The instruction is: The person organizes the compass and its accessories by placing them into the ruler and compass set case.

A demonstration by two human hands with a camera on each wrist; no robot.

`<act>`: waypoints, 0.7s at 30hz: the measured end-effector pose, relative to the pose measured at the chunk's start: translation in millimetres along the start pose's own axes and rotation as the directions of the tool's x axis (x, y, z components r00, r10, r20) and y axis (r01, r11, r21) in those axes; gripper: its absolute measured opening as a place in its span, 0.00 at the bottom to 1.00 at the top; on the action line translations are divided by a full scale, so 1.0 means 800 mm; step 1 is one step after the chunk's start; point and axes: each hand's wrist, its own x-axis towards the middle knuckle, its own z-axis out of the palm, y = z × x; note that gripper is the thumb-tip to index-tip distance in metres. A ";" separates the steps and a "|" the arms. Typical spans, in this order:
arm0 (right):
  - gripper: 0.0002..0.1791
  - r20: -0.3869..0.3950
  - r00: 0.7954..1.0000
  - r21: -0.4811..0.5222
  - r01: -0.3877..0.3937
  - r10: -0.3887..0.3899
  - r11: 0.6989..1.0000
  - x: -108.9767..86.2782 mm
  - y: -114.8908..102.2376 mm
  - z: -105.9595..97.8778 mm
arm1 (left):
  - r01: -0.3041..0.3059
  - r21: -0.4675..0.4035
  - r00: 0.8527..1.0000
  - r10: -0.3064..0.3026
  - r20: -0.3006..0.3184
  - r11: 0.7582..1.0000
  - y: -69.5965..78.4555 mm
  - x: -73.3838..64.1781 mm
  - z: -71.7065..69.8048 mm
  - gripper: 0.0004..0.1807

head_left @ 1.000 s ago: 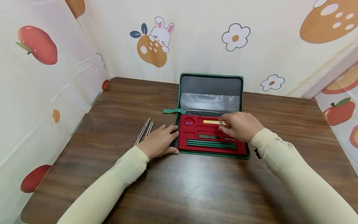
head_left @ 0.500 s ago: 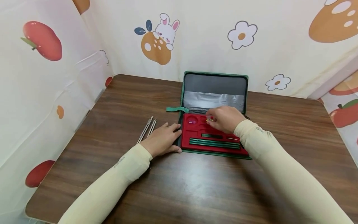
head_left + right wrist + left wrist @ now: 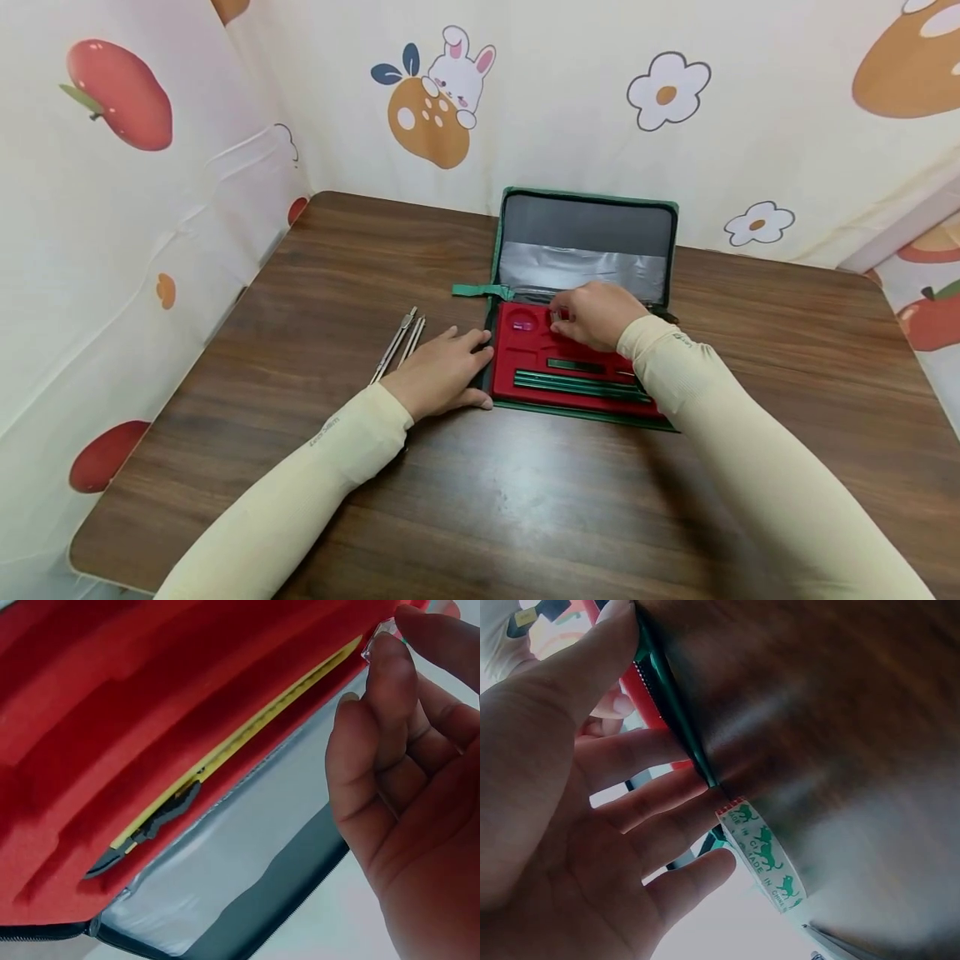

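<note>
Wood-grain table [image 3: 540,517], patterned cloth [image 3: 555,100] behind; green case [image 3: 588,218] open on it. Right hand [image 3: 592,317] pinches a small clear piece [image 3: 384,628] over the case's rear, by one end of the yellow cutter [image 3: 262,724] lying in the case. Left hand [image 3: 442,371] holds nothing, fingers spread at the case's left edge. Metal instruments [image 3: 393,343] left of the case. Best guess: seating or lifting the clear piece, can't tell which. Next move calls for a straight path, cutter undisturbed.

head: bright, soft glare on tabletop [image 3: 495,517] | left wrist: dim, hazy, blown-out white at bottom | right wrist: soft
</note>
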 end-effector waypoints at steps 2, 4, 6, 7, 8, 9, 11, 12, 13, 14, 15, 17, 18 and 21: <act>0.11 0.007 1.000 0.008 -0.009 0.009 1.000 0.001 0.001 0.001 | -0.001 0.006 1.000 0.001 0.000 1.000 0.000 0.000 0.000 0.39; 0.13 0.013 1.000 0.015 -0.022 0.021 1.000 0.001 0.001 0.001 | -0.002 0.008 1.000 0.002 -0.003 1.000 0.001 0.000 -0.001 0.39; 0.15 0.016 0.999 0.020 -0.032 0.032 0.999 0.002 0.001 0.001 | -0.002 0.008 1.000 0.002 -0.005 1.000 0.001 0.000 -0.001 0.39; 0.15 0.018 0.999 0.022 -0.037 0.037 0.999 0.003 0.001 0.001 | -0.003 0.008 1.000 0.003 -0.006 1.000 0.001 0.000 -0.002 0.39; 0.16 0.020 0.999 0.025 -0.040 0.040 0.999 0.003 0.000 0.001 | -0.003 0.007 1.000 0.003 -0.007 1.000 0.001 0.000 -0.001 0.39; 0.16 0.022 0.999 0.026 -0.042 0.041 0.999 0.003 0.000 0.000 | -0.004 0.006 1.000 0.004 -0.007 1.000 0.001 0.000 -0.002 0.39; 0.17 0.027 0.999 0.032 -0.039 0.039 0.999 0.003 0.001 0.000 | -0.005 0.005 1.000 0.005 -0.006 1.000 0.001 0.000 -0.001 0.39; 0.17 0.031 0.999 0.035 -0.038 0.037 0.999 0.002 0.002 0.000 | -0.006 0.003 1.000 0.006 -0.007 1.000 0.000 0.000 -0.001 0.39; 0.18 0.035 0.999 0.039 -0.035 0.034 0.999 0.002 0.002 -0.001 | -0.008 0.003 1.000 0.008 -0.008 1.000 0.000 0.000 -0.001 0.39; 0.18 0.038 0.999 0.041 -0.032 0.031 0.999 0.001 0.004 -0.001 | -0.009 0.002 1.000 0.009 -0.008 1.000 0.000 0.000 -0.001 0.39; 0.17 0.041 0.999 0.045 -0.030 0.028 0.999 0.000 0.005 -0.001 | -0.010 0.002 1.000 0.010 -0.009 1.000 0.000 0.000 -0.001 0.39; 0.18 0.047 0.999 0.048 -0.029 0.027 0.998 -0.002 0.007 0.000 | -0.012 0.002 1.000 0.012 -0.009 1.000 0.000 0.000 -0.002 0.38; 0.18 0.046 0.998 0.049 -0.033 0.031 0.998 -0.003 0.009 -0.001 | -0.012 0.001 1.000 0.012 -0.009 1.000 0.000 -0.001 -0.002 0.38; 0.17 0.041 0.998 0.048 -0.048 0.046 0.998 -0.005 0.011 0.000 | -0.009 -0.007 1.000 0.009 -0.006 1.000 0.000 -0.001 -0.003 0.38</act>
